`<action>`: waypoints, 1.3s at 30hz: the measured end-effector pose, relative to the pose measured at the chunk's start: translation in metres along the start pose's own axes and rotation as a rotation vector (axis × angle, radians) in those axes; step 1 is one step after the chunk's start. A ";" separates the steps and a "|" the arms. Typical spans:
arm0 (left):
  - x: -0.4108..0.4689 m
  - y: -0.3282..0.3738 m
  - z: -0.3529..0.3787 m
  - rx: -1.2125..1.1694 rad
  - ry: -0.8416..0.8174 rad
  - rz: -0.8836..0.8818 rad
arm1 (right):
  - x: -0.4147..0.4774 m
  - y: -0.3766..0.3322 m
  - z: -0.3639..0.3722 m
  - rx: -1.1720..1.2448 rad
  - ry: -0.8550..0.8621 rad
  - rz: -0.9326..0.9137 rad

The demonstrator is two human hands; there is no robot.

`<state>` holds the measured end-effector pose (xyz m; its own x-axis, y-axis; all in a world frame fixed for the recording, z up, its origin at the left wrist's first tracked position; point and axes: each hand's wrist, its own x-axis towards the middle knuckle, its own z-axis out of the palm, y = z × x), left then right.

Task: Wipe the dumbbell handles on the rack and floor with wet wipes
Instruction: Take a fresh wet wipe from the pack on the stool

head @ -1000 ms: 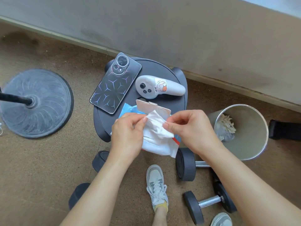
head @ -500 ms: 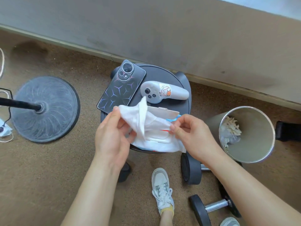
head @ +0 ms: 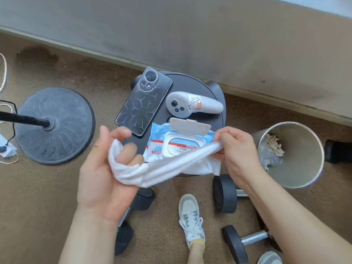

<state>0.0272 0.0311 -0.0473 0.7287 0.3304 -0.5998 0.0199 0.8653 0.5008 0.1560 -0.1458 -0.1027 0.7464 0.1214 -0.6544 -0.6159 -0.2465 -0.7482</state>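
Head view. Left hand (head: pixel 106 174) has its fingers curled round one end of a white wipe (head: pixel 167 168); right hand (head: pixel 236 149) pinches the other end. The wipe is stretched between them, above the open wipes pack (head: pixel 179 145) on the round black counter (head: pixel 190 82). A phone (head: pixel 142 103) and a controller (head: pixel 192 104) lie at the far side of the counter. A dumbbell (head: pixel 253 238) lies on the floor, near right. A second dumbbell (head: pixel 226 193) lies beside the bin (head: pixel 304 168).
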 end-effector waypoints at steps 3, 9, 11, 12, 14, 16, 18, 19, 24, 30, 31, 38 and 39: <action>-0.004 -0.007 0.004 0.143 0.176 0.101 | 0.002 -0.008 -0.007 0.215 0.049 0.114; -0.005 -0.025 0.027 0.146 0.258 0.170 | -0.025 -0.023 -0.027 0.165 -0.192 0.148; -0.010 -0.037 0.034 0.166 0.186 0.084 | -0.043 -0.020 -0.032 -0.171 -0.447 0.060; -0.012 -0.043 0.036 0.193 0.184 0.042 | -0.051 -0.019 -0.034 -0.270 -0.601 0.077; -0.013 -0.053 0.030 0.255 0.263 0.020 | -0.066 -0.013 -0.040 -0.307 -0.841 0.175; -0.009 -0.059 0.019 0.595 0.398 0.124 | -0.073 -0.009 -0.049 -0.295 -0.905 0.204; -0.005 -0.060 0.007 1.098 0.439 0.286 | -0.073 -0.005 -0.062 -0.176 -0.861 0.227; -0.004 -0.057 0.004 1.267 0.424 0.351 | -0.070 -0.003 -0.068 -0.084 -0.813 0.267; 0.000 -0.035 0.004 1.141 0.482 0.269 | -0.061 -0.009 -0.085 0.016 -0.564 0.277; -0.009 -0.050 0.033 1.235 0.208 0.078 | -0.060 -0.009 -0.061 -0.477 -0.323 -0.065; -0.008 -0.054 0.036 1.460 0.284 0.161 | -0.057 -0.010 -0.060 -0.493 -0.276 -0.098; 0.018 -0.078 0.042 2.022 0.366 0.348 | -0.042 -0.018 -0.039 -0.457 -0.042 -0.242; 0.022 -0.079 0.038 2.041 0.362 0.424 | -0.040 -0.017 -0.035 -0.459 -0.022 -0.252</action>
<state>0.0679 -0.0442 -0.0766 0.7611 0.6050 -0.2337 0.6486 -0.7144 0.2628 0.1453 -0.1804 -0.0599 0.8487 0.2507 -0.4658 -0.2401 -0.6020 -0.7615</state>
